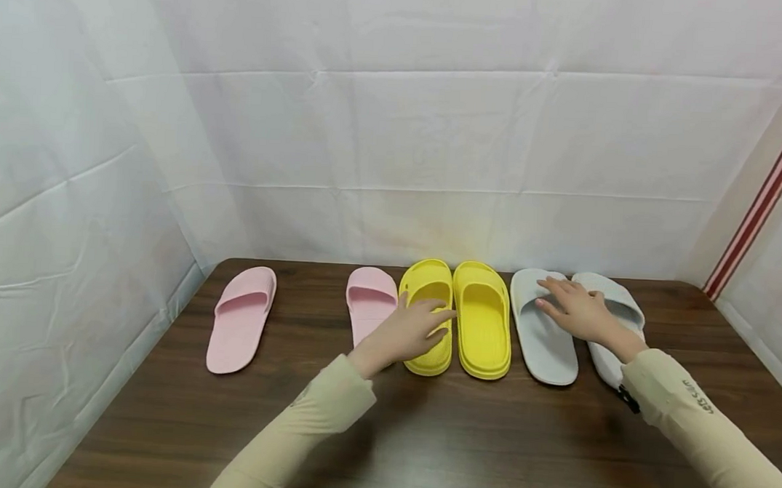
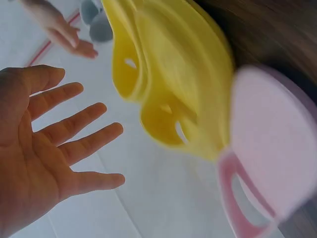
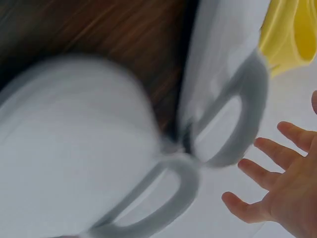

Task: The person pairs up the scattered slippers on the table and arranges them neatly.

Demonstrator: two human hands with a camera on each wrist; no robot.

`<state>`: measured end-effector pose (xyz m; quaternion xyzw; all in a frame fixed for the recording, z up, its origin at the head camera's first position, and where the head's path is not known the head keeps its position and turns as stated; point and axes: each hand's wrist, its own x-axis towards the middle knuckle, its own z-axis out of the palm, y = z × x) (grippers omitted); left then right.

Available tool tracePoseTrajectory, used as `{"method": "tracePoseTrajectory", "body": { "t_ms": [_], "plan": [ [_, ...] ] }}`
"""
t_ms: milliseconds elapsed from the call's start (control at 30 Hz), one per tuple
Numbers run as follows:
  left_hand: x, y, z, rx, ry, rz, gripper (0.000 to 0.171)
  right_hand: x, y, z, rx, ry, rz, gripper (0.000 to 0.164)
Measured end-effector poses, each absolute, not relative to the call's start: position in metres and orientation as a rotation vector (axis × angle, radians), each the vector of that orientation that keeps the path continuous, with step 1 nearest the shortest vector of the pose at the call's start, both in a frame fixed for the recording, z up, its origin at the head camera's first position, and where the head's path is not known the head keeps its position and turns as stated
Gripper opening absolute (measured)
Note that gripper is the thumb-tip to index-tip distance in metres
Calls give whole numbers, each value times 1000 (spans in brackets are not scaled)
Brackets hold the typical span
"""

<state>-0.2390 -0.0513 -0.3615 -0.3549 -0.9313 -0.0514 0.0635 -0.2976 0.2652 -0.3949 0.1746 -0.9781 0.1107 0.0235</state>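
Note:
My left hand [image 1: 415,331] hovers over the left yellow slipper [image 1: 430,362], its fingers spread and holding nothing. In the left wrist view the fingers of that hand [image 2: 54,134] stand apart from the yellow pair. The second yellow slipper [image 1: 485,328] lies right beside the first. My right hand [image 1: 578,310] is above the two grey slippers, between the left grey slipper [image 1: 546,353] and the right grey slipper [image 1: 614,294]. Its fingers are spread too, and the right wrist view shows the palm [image 3: 297,193] with nothing in it.
One pink slipper [image 1: 240,325] lies alone at the left of the brown wooden table [image 1: 487,437]. Another pink slipper [image 1: 370,301] sits just left of the yellow pair, partly behind the left hand. White cloth [image 1: 435,137] hangs behind and at the sides.

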Motion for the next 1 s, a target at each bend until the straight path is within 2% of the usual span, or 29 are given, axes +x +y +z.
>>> {"method": "tracePoseTrajectory", "body": {
  "t_ms": [233, 667, 1000],
  "plan": [
    [-233, -97, -360, -996, -2798, -279, 33, -290, 237, -393, 584, -3028, 351, 54],
    [-214, -170, -360, -756, -2800, -266, 32, -272, 194, -392, 706, -2980, 385, 56],
    [-215, -224, -358, -662, -2746, -240, 30, -260, 160, -393, 823, -2894, 458, 50]
  ]
}}
